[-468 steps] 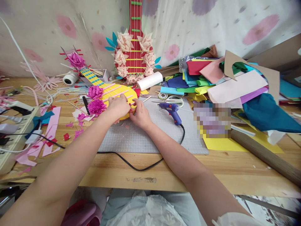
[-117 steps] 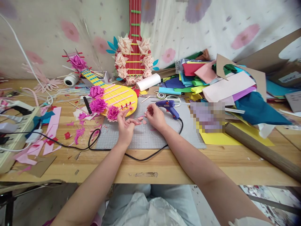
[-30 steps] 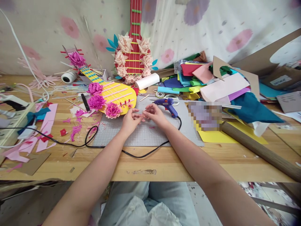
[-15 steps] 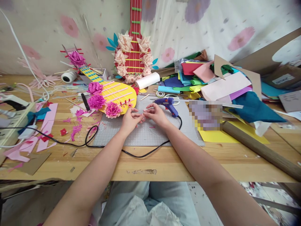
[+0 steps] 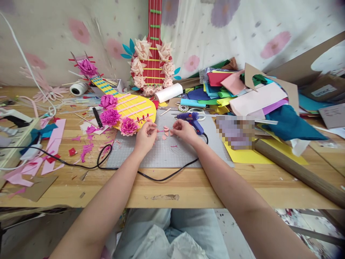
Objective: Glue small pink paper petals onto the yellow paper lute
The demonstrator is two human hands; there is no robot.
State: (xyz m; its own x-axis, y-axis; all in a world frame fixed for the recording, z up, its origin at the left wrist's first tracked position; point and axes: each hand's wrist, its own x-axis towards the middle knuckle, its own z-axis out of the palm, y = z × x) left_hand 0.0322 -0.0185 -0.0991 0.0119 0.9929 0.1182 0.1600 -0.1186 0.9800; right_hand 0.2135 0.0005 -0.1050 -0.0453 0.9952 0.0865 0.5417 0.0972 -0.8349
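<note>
The left hand [image 5: 146,137] is half curled, its thumb and forefinger pressed together, and between their tips it has hold of a thin pink paper-like strip [image 5: 160,131], which points toward the other hand. The right hand [image 5: 185,132] is curved also, with its fingertips drawn close; a tiny pink bit shows at their ends, but I cannot tell whether it is gripped. Between the two hands, well inside the gap, several small salmon-pink petal-shaped pieces [image 5: 166,133] lie on a flat grey cutting mat with grid lines [image 5: 212,154]. Just beyond the right hand lies a purple-blue plastic glue gun [image 5: 198,127], and its thin black cord [image 5: 161,179] passes under the right forearm and crosses the table edge side. Just beyond the left hand is a yellow guitar-shaped craft piece with pink bars [image 5: 149,102], lying at a slant; frilled magenta and pink paper flowers [image 5: 110,117] sit along its near left side. Farther back, a red guitar-shaped craft piece with cream flowers [image 5: 154,31] stands upright beside a white paper roll [image 5: 169,93]. To the right of this roll, many coloured paper sheets [image 5: 199,94] are heaped.
</note>
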